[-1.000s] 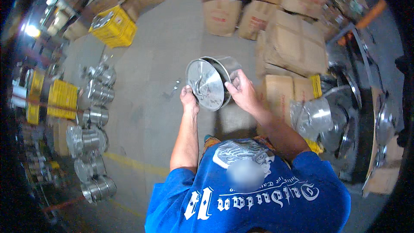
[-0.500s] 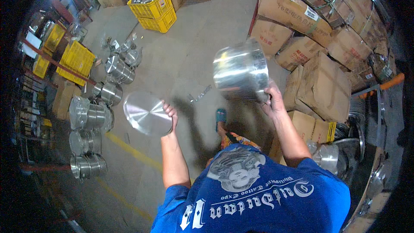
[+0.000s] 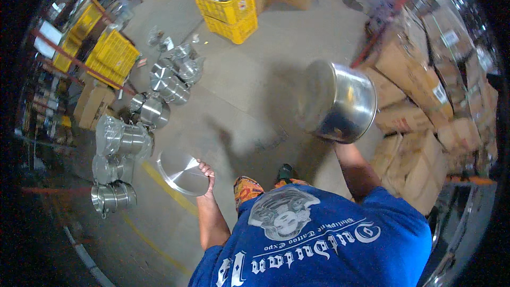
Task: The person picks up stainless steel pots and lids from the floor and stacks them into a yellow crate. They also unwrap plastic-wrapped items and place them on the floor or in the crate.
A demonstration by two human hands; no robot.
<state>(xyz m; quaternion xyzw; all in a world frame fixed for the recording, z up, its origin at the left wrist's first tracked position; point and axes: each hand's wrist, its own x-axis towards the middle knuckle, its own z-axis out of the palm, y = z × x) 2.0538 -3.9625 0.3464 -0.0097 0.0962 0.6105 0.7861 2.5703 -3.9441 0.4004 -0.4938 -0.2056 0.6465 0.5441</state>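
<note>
My left hand [image 3: 206, 173] hangs low at my left side, fingers gripping the rim of a round flat steel lid [image 3: 182, 171] held out over the concrete floor. A large shiny steel pot [image 3: 338, 101] is raised at my right, tilted with its open mouth facing down and right. My right hand holds it from below and is mostly hidden behind the pot's rim. Only my right forearm [image 3: 355, 167] shows. Lid and pot are well apart. My blue printed shirt [image 3: 313, 239] fills the lower middle of the view.
Several stacked steel pots [image 3: 121, 139] stand on the floor at the left, more [image 3: 172, 77] behind them. Yellow plastic crates [image 3: 230, 6] sit at the back, another [image 3: 110, 56] at the left. Stacked cardboard boxes [image 3: 419, 101] line the right. A yellow floor line [image 3: 164, 186] runs under the lid.
The lid has come off the pot. My left hand has swung it down and to the left, while my right hand has carried the pot up and to the right.
</note>
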